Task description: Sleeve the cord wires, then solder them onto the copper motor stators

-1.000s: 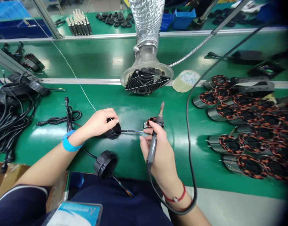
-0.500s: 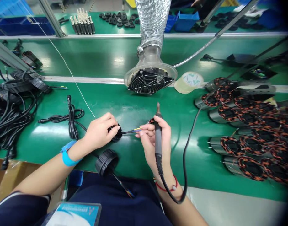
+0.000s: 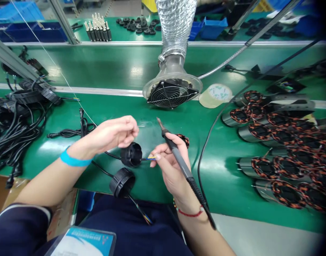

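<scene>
My right hand (image 3: 172, 167) is closed round a black soldering iron (image 3: 179, 158) whose tip points up and to the left. Its thumb and forefinger also pinch the coloured wire ends (image 3: 151, 158) coming out of a black round cap (image 3: 131, 154). My left hand (image 3: 112, 134) hovers just above that cap, fingers pinched together on a thin silvery wire (image 3: 72, 93) that runs off to the upper left. A second black cap (image 3: 122, 182) on its cable lies at the near table edge. A copper-wound stator (image 3: 183, 138) peeks out behind my right hand.
A fume extractor with a fan grille (image 3: 170, 93) stands mid-table, with a tape roll (image 3: 215, 95) beside it. Several wound stators (image 3: 280, 142) crowd the right side. Black cables (image 3: 16, 124) pile up at the left, and a coiled cable (image 3: 80, 129) lies nearer.
My left hand has lifted off the black cap and risen above it. My right hand has tilted the iron's tip to the left and drawn the wire ends and cap nearer.
</scene>
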`<state>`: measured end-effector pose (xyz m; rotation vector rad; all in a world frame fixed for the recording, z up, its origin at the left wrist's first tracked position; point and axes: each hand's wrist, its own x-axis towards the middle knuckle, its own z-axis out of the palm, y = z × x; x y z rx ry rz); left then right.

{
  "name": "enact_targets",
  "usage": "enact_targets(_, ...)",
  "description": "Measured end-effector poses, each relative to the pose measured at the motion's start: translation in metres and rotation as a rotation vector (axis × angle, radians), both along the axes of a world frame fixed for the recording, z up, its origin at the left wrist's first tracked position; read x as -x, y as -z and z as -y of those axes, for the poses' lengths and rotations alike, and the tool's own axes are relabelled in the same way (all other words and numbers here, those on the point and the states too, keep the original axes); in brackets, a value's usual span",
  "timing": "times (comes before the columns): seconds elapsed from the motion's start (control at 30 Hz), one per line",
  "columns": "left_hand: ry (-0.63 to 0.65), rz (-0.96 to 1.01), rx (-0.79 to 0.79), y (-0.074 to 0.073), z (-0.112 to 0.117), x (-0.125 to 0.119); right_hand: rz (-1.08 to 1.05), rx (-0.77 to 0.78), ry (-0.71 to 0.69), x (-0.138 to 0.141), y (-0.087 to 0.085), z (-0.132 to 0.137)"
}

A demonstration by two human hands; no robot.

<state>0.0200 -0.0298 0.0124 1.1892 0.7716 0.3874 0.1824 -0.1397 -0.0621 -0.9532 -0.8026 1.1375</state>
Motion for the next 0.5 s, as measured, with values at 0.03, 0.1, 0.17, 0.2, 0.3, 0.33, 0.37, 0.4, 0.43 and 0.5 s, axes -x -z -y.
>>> enact_targets(0.03, 0.0, -0.034, -0.027, 0.004, -0.006, -0.007, 0.014, -0.018, 0.018, 0.001, -0.001, -0.002)
enact_targets(0.1, 0.088, -0.161, -0.158, 0.014, -0.013, -0.02, 0.045, -0.039, 0.072, 0.002, -0.001, -0.005)
enact_targets(0.17, 0.175, -0.267, -0.335, 0.022, -0.013, -0.031, 0.069, -0.049, 0.128, 0.003, 0.001, -0.008)
enact_targets(0.2, 0.191, -0.289, -0.416, 0.025, -0.011, -0.034, 0.08, -0.052, 0.155, 0.003, 0.002, -0.009)
enact_targets(0.3, 0.123, -0.257, -0.551, 0.031, -0.006, -0.038, 0.09, -0.048, 0.235, 0.003, 0.007, -0.011)
enact_targets(0.33, 0.093, -0.235, -0.563, 0.032, -0.004, -0.038, 0.084, -0.044, 0.253, 0.002, 0.009, -0.011)
enact_targets(0.37, 0.068, -0.216, -0.57, 0.032, -0.003, -0.037, 0.074, -0.038, 0.265, 0.002, 0.01, -0.011)
enact_targets(0.4, 0.053, -0.204, -0.581, 0.033, -0.002, -0.037, 0.065, -0.034, 0.267, 0.001, 0.011, -0.012)
enact_targets(0.43, 0.052, -0.202, -0.599, 0.032, -0.001, -0.037, 0.059, -0.031, 0.263, 0.001, 0.011, -0.012)
enact_targets(0.5, 0.09, -0.222, -0.648, 0.031, 0.002, -0.038, 0.061, -0.027, 0.252, 0.001, 0.01, -0.013)
